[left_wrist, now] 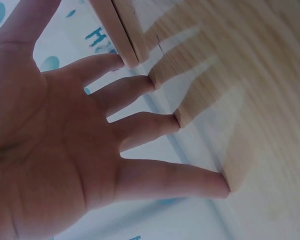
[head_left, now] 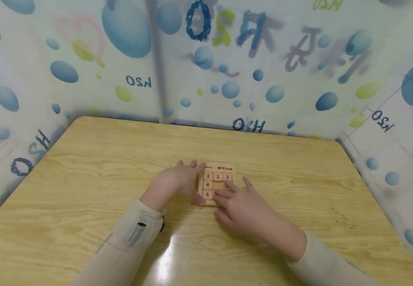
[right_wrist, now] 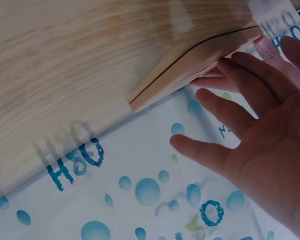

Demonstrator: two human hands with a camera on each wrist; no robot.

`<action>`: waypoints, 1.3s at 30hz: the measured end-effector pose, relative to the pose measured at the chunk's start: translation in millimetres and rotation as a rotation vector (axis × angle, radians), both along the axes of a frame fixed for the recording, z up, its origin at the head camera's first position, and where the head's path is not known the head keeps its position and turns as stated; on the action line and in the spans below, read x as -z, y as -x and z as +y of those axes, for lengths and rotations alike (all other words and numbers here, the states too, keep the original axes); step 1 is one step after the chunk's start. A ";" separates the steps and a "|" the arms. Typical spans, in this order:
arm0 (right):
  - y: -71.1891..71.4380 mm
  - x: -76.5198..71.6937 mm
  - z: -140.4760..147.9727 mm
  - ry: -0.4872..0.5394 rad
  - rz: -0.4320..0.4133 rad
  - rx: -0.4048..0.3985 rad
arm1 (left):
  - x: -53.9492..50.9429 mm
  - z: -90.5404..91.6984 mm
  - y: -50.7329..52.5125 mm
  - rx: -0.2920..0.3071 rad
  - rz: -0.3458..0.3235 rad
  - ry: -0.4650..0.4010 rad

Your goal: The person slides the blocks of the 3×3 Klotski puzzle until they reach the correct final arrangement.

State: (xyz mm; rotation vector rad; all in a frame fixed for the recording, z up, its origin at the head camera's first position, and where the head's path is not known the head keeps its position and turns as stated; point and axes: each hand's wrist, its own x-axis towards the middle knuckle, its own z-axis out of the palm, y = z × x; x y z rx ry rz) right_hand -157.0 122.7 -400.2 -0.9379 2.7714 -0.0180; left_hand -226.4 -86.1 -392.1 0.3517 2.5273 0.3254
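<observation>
A wooden number sliding puzzle (head_left: 211,203) lies flat on the table, with tiles 1, 2 and 3 across its top row and 4 and 5 down its left side. An uncovered slot shows at its middle. My left hand (head_left: 175,180) spreads along the puzzle's left edge, its index finger near the top corner and its thumb at the lower corner. In the left wrist view the fingers of that hand are straight, their tips on the table. My right hand (head_left: 245,206) reaches over the lower right tiles, fingertips touching there and hiding some of them.
The puzzle rests on a wood-grain table (head_left: 120,159). Behind it and along both sides stands a pale wall covering (head_left: 177,75) with blue and green drops and lettering. A bright reflection lies on the tabletop near the left forearm.
</observation>
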 end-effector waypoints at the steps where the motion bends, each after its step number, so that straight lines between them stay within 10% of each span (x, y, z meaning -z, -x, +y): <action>1: -1.1 -0.3 0.1 -0.009 0.002 0.008 | -0.2 0.4 0.1 0.001 0.001 0.002; 39: 7.8 4.7 -17.2 -0.020 -0.003 0.011 | -2.6 1.8 1.9 0.016 -0.004 0.029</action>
